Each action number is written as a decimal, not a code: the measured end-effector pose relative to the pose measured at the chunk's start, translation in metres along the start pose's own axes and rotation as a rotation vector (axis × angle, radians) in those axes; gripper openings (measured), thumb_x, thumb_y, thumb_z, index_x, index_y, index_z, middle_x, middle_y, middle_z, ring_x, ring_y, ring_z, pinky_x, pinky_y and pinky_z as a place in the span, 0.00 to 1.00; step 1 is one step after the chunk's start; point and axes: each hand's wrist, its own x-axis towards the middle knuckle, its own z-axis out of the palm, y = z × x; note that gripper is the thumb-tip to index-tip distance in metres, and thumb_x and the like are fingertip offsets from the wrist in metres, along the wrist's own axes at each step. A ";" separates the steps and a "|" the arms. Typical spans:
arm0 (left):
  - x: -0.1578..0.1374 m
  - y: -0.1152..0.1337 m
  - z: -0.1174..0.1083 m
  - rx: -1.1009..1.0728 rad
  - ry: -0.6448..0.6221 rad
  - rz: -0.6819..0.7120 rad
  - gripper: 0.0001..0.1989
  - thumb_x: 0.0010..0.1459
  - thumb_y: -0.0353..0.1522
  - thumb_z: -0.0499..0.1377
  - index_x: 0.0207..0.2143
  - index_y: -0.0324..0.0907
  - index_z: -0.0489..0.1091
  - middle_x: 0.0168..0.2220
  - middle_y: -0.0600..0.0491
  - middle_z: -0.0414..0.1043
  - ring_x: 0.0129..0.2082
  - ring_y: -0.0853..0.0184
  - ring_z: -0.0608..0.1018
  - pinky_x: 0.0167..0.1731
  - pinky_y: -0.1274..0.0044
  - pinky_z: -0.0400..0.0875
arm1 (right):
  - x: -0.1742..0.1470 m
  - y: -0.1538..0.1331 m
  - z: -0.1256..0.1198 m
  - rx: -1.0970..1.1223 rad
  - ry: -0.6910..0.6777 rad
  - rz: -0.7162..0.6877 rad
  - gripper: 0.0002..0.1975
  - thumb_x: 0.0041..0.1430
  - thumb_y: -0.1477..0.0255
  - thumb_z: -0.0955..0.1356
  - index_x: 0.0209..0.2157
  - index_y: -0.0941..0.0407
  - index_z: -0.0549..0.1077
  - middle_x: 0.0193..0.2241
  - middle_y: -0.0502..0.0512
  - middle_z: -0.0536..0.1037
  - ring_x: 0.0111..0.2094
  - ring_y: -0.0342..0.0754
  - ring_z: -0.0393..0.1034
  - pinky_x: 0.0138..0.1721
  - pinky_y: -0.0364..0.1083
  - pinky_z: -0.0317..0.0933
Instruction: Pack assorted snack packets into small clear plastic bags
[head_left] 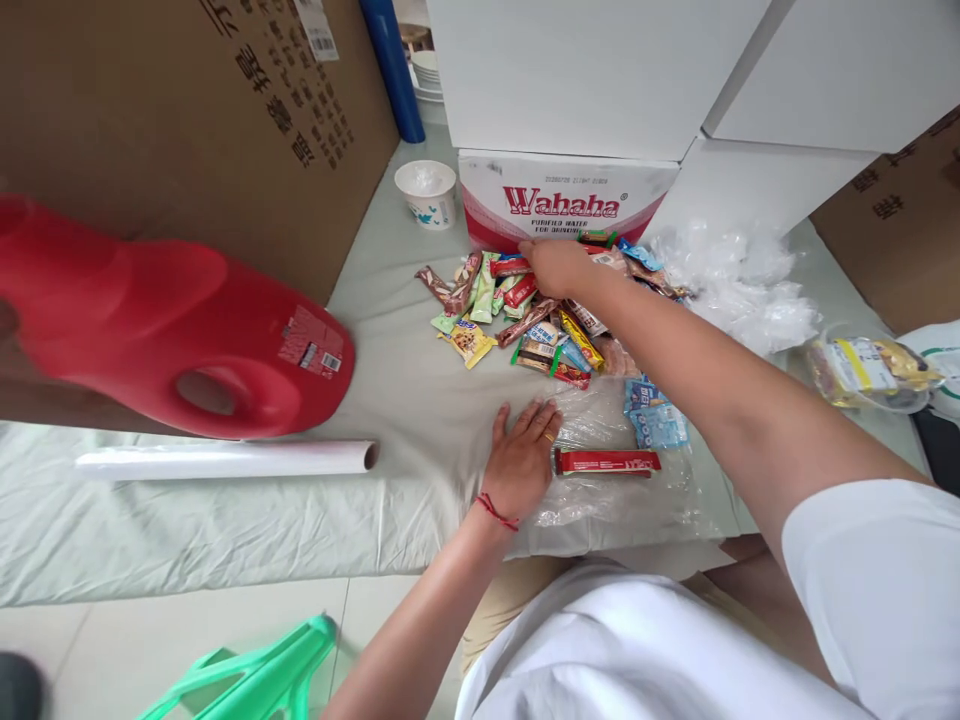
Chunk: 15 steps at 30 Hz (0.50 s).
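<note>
My left hand (523, 458) lies flat with fingers spread, palm down on the cloth and the left edge of a clear plastic bag (577, 508). Beside it, on the bag, rest a long red snack packet (609, 461) and blue sachets (654, 412). Farther back, my right hand (559, 268) reaches into a heap of small wrapped snacks. Its fingers curl down next to a red packet (510, 266); whatever they grip is hidden. A yellow cookie packet (470, 343), a yellow stick packet (581, 340) and brown wrappers (454, 290) lie around it.
Behind the heap stands a white Wahaha carton (566, 195), with a paper cup (426, 193) to its left. Crumpled clear bags (750, 290) lie on the right. A large red jug (180, 320) and a white roll (225, 459) occupy the left. A green stool (255, 672) is below.
</note>
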 end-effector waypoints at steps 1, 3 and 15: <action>0.000 0.000 0.000 -0.005 0.004 -0.002 0.28 0.66 0.25 0.48 0.67 0.43 0.65 0.70 0.47 0.61 0.73 0.57 0.61 0.71 0.48 0.46 | 0.007 0.007 -0.002 0.002 -0.041 -0.003 0.25 0.60 0.78 0.67 0.59 0.65 0.72 0.54 0.71 0.77 0.49 0.60 0.74 0.45 0.50 0.63; 0.000 -0.001 0.001 -0.016 0.010 -0.001 0.27 0.67 0.25 0.48 0.66 0.43 0.65 0.70 0.47 0.62 0.72 0.57 0.61 0.71 0.48 0.47 | 0.014 0.022 -0.007 0.023 -0.093 -0.039 0.21 0.60 0.77 0.68 0.55 0.64 0.76 0.51 0.68 0.79 0.50 0.59 0.73 0.48 0.49 0.62; 0.000 -0.002 0.000 -0.038 0.028 0.004 0.24 0.70 0.29 0.47 0.66 0.45 0.66 0.70 0.48 0.63 0.71 0.58 0.63 0.71 0.50 0.48 | 0.001 0.009 0.003 -0.159 -0.069 -0.216 0.18 0.69 0.77 0.60 0.53 0.64 0.76 0.53 0.67 0.76 0.51 0.56 0.71 0.45 0.47 0.58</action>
